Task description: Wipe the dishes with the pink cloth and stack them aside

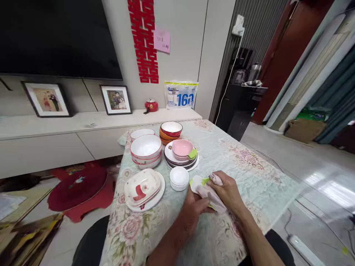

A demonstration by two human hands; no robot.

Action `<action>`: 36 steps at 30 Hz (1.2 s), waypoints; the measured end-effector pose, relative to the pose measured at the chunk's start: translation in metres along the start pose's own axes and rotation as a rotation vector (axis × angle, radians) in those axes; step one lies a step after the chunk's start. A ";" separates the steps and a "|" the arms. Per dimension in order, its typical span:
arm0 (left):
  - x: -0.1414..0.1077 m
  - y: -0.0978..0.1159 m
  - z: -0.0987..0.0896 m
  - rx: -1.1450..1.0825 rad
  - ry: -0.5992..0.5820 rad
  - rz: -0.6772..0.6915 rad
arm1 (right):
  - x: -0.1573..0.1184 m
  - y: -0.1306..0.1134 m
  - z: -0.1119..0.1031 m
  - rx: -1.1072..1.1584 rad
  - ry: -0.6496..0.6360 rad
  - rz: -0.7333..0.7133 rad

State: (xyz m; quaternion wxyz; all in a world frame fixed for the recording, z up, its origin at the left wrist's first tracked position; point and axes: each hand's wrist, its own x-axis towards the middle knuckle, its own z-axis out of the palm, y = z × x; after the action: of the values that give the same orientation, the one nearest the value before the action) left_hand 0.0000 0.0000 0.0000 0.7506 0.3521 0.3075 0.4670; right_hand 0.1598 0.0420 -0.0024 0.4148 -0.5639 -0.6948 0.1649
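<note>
Near the table's front, my left hand (196,203) grips a small white dish with green edges (197,181) from its left and lower side. My right hand (225,187) is closed on a pale pink cloth (215,197), which lies against the dish and hangs below it. Small white bowls (179,177) are stacked just left of the dish. Behind them, a pink bowl with a green handle (183,148) rests on stacked plates (169,153). The cloth hides part of the dish.
White bowls (146,147) and orange and red bowls (171,130) stand stacked at the back left. Rectangular dishes (141,187) lie on a plate at the left. A flowered cloth covers the table (244,155). Picture frames and a plastic pack (181,96) stand on the cabinet.
</note>
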 end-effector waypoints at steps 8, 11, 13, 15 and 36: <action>-0.003 0.004 0.001 -0.131 0.008 -0.035 | -0.004 0.001 0.003 0.097 -0.101 0.160; -0.001 0.004 0.001 -0.108 0.045 -0.051 | -0.004 -0.004 0.001 0.120 -0.260 0.034; -0.001 0.003 0.001 -0.091 0.043 -0.050 | -0.003 -0.009 -0.002 0.126 -0.345 -0.053; -0.001 0.002 0.001 -0.063 0.027 -0.052 | -0.003 -0.014 -0.005 0.119 -0.388 -0.089; -0.008 0.007 0.002 -0.040 -0.065 -0.174 | -0.002 0.004 -0.007 0.017 0.669 0.116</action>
State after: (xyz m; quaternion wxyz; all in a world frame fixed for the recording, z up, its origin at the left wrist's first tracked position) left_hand -0.0046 -0.0059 0.0078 0.8047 0.3238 0.3032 0.3946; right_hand 0.1673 0.0402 -0.0017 0.6142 -0.6221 -0.4856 0.0000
